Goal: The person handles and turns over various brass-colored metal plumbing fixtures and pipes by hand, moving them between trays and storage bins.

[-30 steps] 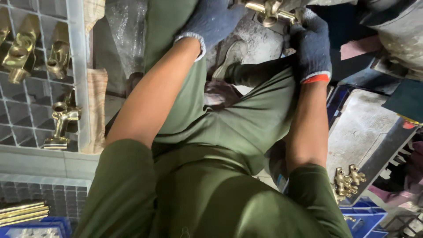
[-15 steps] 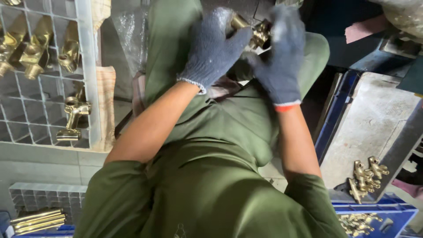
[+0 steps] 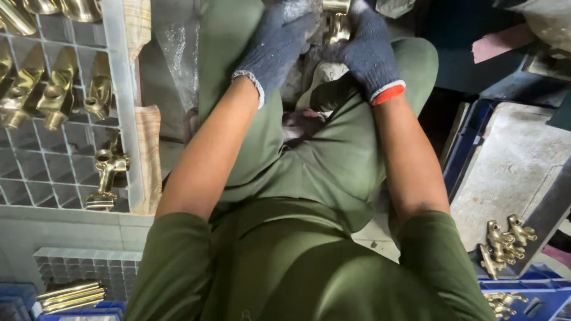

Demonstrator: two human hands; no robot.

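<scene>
A brass fitting point(image 3: 336, 24), cut off by the top edge, sits clasped between the gloved left hand point(image 3: 278, 44) and right hand point(image 3: 367, 50) over the lap. Left of the left hand, a grey lattice crate point(image 3: 122, 119) holds brass tap bodies point(image 3: 53, 98); below the right hand, blurry brass castings point(image 3: 504, 242) rest on a blue bin point(image 3: 538, 279).

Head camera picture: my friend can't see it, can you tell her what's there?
Two gloved hands, left hand and right hand, grip a brass fitting over a lap in green clothes. More brass fittings lie in a grey crate at the left.
</scene>
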